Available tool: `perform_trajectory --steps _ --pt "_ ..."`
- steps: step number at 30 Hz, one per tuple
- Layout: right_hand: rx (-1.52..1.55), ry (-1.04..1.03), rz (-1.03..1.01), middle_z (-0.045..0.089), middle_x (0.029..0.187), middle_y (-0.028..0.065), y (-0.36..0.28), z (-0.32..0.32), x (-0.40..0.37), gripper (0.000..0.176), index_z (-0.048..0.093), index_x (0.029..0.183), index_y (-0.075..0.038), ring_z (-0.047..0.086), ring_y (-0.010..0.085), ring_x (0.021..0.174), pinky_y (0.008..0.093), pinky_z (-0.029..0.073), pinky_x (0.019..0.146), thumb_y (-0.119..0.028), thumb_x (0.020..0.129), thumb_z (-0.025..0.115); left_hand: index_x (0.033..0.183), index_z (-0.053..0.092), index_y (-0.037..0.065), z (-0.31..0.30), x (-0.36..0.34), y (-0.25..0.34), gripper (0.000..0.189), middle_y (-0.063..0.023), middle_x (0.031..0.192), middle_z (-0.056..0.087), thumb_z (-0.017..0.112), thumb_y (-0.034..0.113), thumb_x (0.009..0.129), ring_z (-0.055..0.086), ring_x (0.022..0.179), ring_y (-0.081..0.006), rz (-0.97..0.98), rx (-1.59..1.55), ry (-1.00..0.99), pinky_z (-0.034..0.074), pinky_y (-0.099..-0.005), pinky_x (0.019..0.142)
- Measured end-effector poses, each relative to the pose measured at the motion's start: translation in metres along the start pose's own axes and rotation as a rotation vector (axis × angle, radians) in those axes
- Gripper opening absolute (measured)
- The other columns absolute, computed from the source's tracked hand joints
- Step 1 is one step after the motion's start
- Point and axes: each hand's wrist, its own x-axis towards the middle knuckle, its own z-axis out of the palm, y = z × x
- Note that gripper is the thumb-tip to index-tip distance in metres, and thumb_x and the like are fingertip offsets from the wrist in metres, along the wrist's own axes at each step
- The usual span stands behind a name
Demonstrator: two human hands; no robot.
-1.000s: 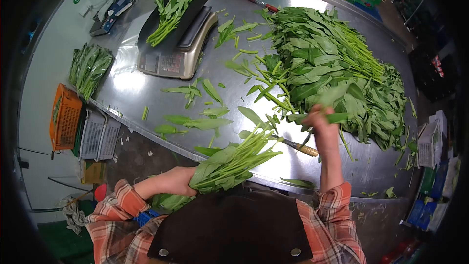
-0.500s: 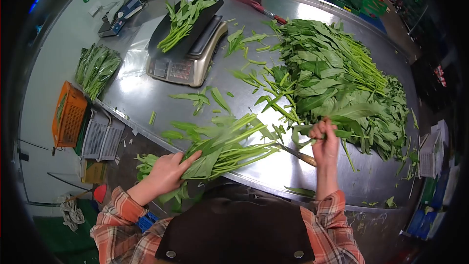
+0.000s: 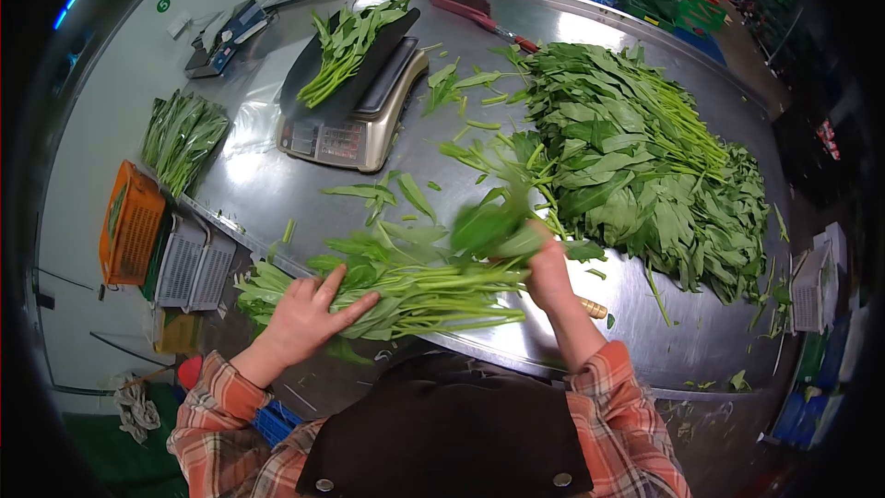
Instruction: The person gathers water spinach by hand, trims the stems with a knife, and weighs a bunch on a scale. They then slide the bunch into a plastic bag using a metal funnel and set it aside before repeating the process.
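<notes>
My left hand (image 3: 304, 318) grips a bunch of water spinach (image 3: 442, 300) from above, thumb and forefinger apart over its leaves. The bunch lies across the near edge of the table, its cut stems pointing right. My right hand (image 3: 550, 267) is closed on a few leafy water spinach stems (image 3: 493, 226), smeared by motion, just above the stem end of the bunch. Under my right forearm lies a knife, with only its wooden handle (image 3: 593, 308) showing. A large heap of water spinach (image 3: 636, 157) covers the right of the table.
A digital scale (image 3: 341, 143) carries a black tray (image 3: 300, 65) with more greens. A red-handled brush (image 3: 461, 2) lies at the back. Bagged greens (image 3: 184, 138) rest at the left edge, above an orange basket (image 3: 134, 226). Loose leaves and stem pieces litter the metal table (image 3: 277, 180).
My right hand has moved left from beside the heap to the bunch, carrying the leafy stems. My left hand stays on the bunch, which now lies more level. The knife's blade is now hidden.
</notes>
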Motion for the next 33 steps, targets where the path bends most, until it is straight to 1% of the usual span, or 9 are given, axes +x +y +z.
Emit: perform_trajectory --steps 3,7,11,13,17,21,26,27,33 --pt "0.61 0.27 0.004 0.045 0.072 0.0026 -0.018 -0.019 -0.011 0.011 0.048 0.091 -0.003 0.043 0.0141 0.06 0.0278 0.043 0.063 -0.001 0.08 0.048 0.118 0.058 0.024 0.009 -0.009 -0.006 0.053 -0.0172 0.113 0.054 0.057 0.009 0.068 0.051 0.075 -0.0244 0.026 -0.025 0.086 0.044 -0.0346 0.064" --pt "1.117 -0.041 -0.168 0.038 0.068 0.0002 -0.053 -0.09 -0.022 0.01 0.042 0.075 -0.007 0.034 0.0093 0.054 0.0252 0.031 0.047 -0.002 0.082 0.047 0.126 0.054 0.029 0.014 -0.015 -0.018 0.057 -0.014 0.106 0.055 0.055 0.01 0.072 0.049 0.072 -0.0213 0.017 -0.013 0.137 0.044 -0.0309 0.062" --pt "-1.042 -0.172 0.254 0.057 0.089 0.0113 -0.088 -0.09 -0.04 0.016 0.061 0.088 -0.003 0.056 0.0226 0.074 0.0346 0.047 0.067 -0.018 0.084 0.057 0.125 0.054 0.028 0.01 -0.016 -0.029 0.056 -0.0137 0.105 0.055 0.056 0.01 0.072 0.049 0.072 -0.0212 0.047 0.044 0.181 0.044 -0.0309 0.062" --pt "-1.711 -0.155 -0.074 0.056 0.115 0.0177 -0.084 -0.063 -0.048 0.04 0.059 0.106 -0.004 0.052 0.0341 0.108 0.0411 0.043 0.089 -0.021 0.071 0.07 0.124 0.054 0.028 0.008 -0.013 -0.032 0.055 -0.014 0.105 0.055 0.056 0.01 0.073 0.05 0.072 -0.0211 0.073 0.067 0.186 0.044 -0.0308 0.062" --pt "-1.363 -0.384 -0.617 0.045 0.131 0.0148 -0.089 0.019 -0.032 0.067 0.052 0.122 -0.009 0.04 0.0322 0.124 0.0423 0.034 0.102 -0.009 0.06 0.078 0.125 0.054 0.026 0.003 -0.002 -0.032 0.054 -0.0152 0.106 0.055 0.055 0.009 0.073 0.051 0.073 -0.0214 0.094 -0.004 0.167 0.044 -0.0314 0.063" --pt "-1.269 -0.648 -0.694 0.062 0.102 0.0093 -0.048 0.027 0.002 0.036 0.061 0.102 -0.007 0.059 0.0281 0.096 0.0361 0.047 0.083 -0.004 0.066 0.07 0.126 0.052 0.023 0.001 0.004 -0.033 0.063 -0.0163 0.108 0.055 0.06 0.007 0.066 0.053 0.077 -0.0247 0.12 -0.143 0.146 0.045 -0.0342 0.065" --pt "-0.74 0.079 -0.292 0.065 0.085 0.0093 -0.099 -0.043 -0.001 0.022 0.063 0.096 -0.001 0.063 0.0152 0.078 0.0308 0.051 0.068 0.001 0.075 0.057 0.129 0.048 0.014 0.018 -0.025 -0.042 0.085 -0.0162 0.108 0.055 0.067 0.0 0.048 0.055 0.082 -0.0318 -0.032 -0.308 0.13 0.045 -0.04 0.069" --pt "-1.048 0.242 -0.209 0.065 0.084 0.0112 -0.113 -0.048 -0.003 0.021 0.062 0.097 0.0 0.063 0.0154 0.076 0.0297 0.051 0.065 0.001 0.076 0.058 0.13 0.047 0.012 0.02 -0.03 -0.042 0.088 -0.0162 0.108 0.055 0.067 -0.001 0.045 0.055 0.083 -0.033 -0.069 -0.315 0.145 0.045 -0.041 0.07" --pt "-1.176 -0.419 -0.778 0.06 0.083 0.008 -0.098 0.007 -0.006 0.016 0.061 0.088 -0.004 0.058 0.0259 0.08 0.0334 0.049 0.069 -0.001 0.073 0.065 0.13 0.045 0.008 0.022 -0.023 -0.039 0.088 -0.0162 0.108 0.055 0.067 -0.002 0.045 0.056 0.084 -0.0325 -0.092 -0.344 0.185 0.046 -0.04 0.071"
